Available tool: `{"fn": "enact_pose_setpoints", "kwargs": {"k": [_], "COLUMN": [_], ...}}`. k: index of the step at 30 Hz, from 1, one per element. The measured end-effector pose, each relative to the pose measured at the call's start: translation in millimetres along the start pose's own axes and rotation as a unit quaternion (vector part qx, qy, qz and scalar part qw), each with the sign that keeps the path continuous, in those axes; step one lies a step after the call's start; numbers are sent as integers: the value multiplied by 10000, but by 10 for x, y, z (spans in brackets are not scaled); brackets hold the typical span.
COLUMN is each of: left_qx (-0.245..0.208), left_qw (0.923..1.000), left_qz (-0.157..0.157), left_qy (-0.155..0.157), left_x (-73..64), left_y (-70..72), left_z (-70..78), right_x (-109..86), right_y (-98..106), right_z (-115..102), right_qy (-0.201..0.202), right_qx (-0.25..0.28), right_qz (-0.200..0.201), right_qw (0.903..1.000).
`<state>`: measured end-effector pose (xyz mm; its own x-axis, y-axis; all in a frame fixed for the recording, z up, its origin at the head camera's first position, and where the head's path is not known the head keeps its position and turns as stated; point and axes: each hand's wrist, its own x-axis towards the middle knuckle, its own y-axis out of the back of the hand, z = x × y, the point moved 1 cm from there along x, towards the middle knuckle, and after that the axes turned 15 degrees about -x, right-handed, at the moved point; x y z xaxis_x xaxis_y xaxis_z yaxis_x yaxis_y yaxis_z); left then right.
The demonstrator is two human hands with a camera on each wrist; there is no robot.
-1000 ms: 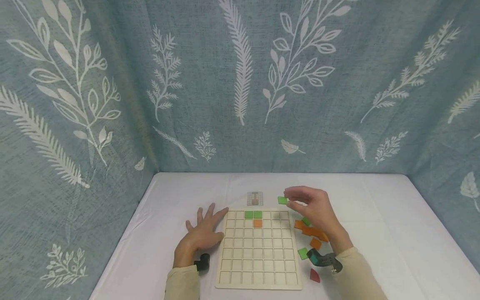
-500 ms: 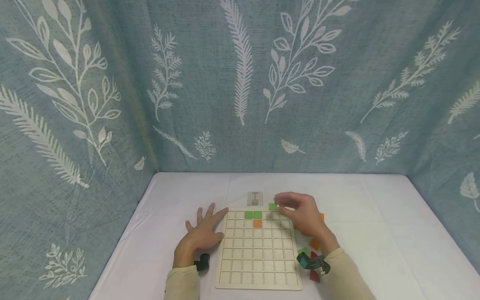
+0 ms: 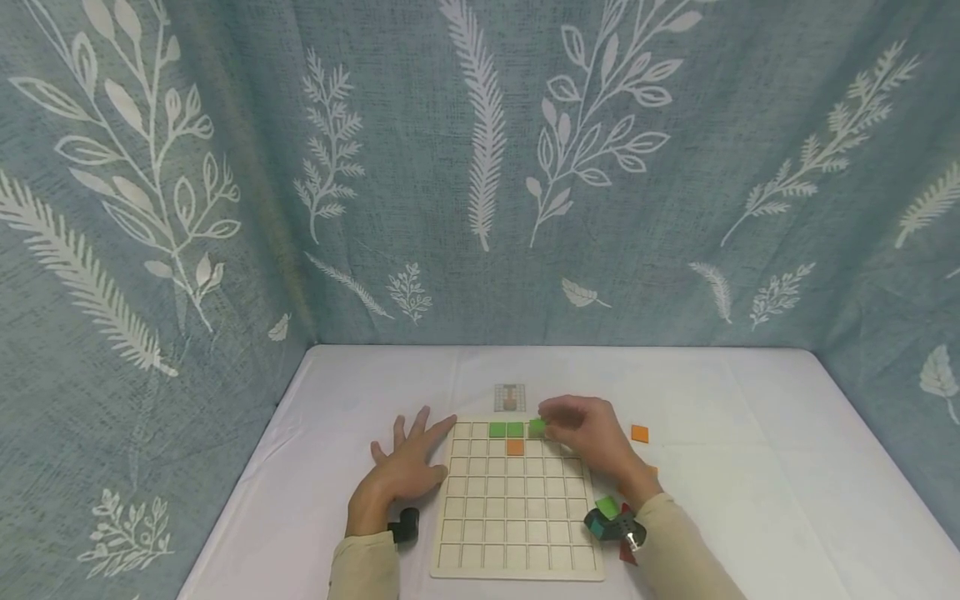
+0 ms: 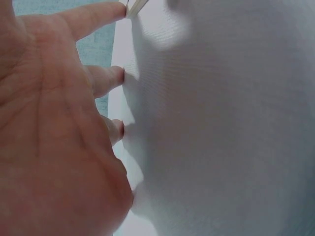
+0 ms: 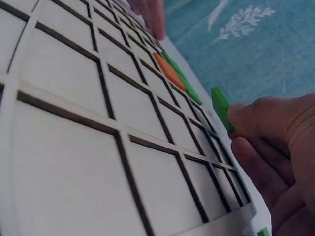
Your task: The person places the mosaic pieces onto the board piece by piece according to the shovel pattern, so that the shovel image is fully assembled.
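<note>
A pale wooden grid board [image 3: 517,508] lies on the white table. Two green square tiles [image 3: 506,429] fill neighbouring cells of its far row, and an orange tile [image 3: 515,447] sits one row nearer. My right hand [image 3: 588,429] pinches another green tile [image 5: 221,108] between thumb and fingers, above the far row, just right of the placed pair. To the left, my left hand [image 3: 408,471] has its fingers spread, with fingertips and thumb at the board's left edge; in the left wrist view the palm [image 4: 59,132] shows with straight fingers over the cloth.
A small card with a grid picture [image 3: 510,397] lies beyond the board. Right of the board are loose pieces: an orange tile [image 3: 640,433], a green tile [image 3: 607,506] and a red piece [image 3: 627,552], partly hidden by the right arm. A patterned blue curtain [image 3: 480,208] hangs behind the table.
My right hand has carried the green tile left and nearer, from beyond the board's far right corner to over its far row. The left hand has stayed put.
</note>
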<state>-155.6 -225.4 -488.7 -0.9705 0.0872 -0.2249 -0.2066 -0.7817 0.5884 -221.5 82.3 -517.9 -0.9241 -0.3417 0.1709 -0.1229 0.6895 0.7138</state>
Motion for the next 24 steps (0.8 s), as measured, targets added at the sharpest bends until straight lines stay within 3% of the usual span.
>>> {"fn": "enact_pose_setpoints", "kwargs": {"k": [10,24], "left_qx": [22,55], "left_qw": [10000,10000], "left_qz": [67,23], "left_qy": [11,30], "left_x": [-8,1], "left_y": [-9,-3], "left_z": [29,25], "right_x": [9,10], "right_y": [-85,-130], "right_z": [-41,-75], "right_qy": [-133,-3], "right_qx": [-507,-937], "right_qz": [2,61], "right_qw": [9986,9956]}}
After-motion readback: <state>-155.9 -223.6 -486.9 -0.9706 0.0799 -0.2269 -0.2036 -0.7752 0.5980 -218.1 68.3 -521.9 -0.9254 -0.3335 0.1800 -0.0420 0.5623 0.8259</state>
